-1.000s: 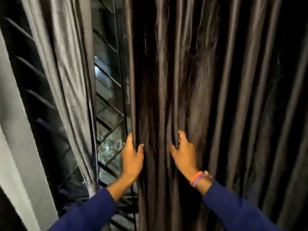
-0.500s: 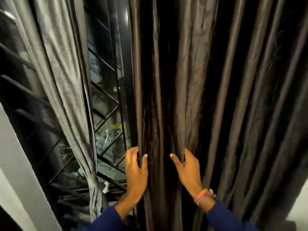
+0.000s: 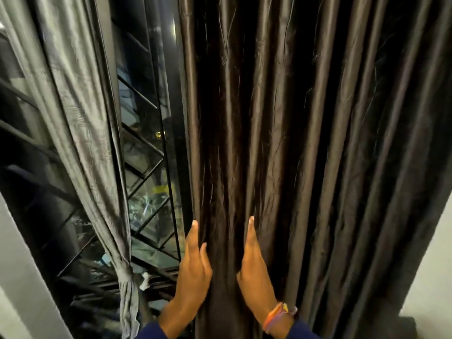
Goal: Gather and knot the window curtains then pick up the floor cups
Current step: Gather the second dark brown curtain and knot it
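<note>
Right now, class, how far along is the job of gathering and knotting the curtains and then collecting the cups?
Done: the grey sheer curtain hangs gathered, with a knot low down. In hand: the left hand and right hand press either side of a bunch of the dark satin curtain, not yet knotted. Left: that knot, then the cups, none in view.

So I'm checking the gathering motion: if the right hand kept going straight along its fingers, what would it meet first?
Probably just more of the dark curtain: the right hand lies flat against its folds, fingers pointing up along them. Depth is unclear.
</note>
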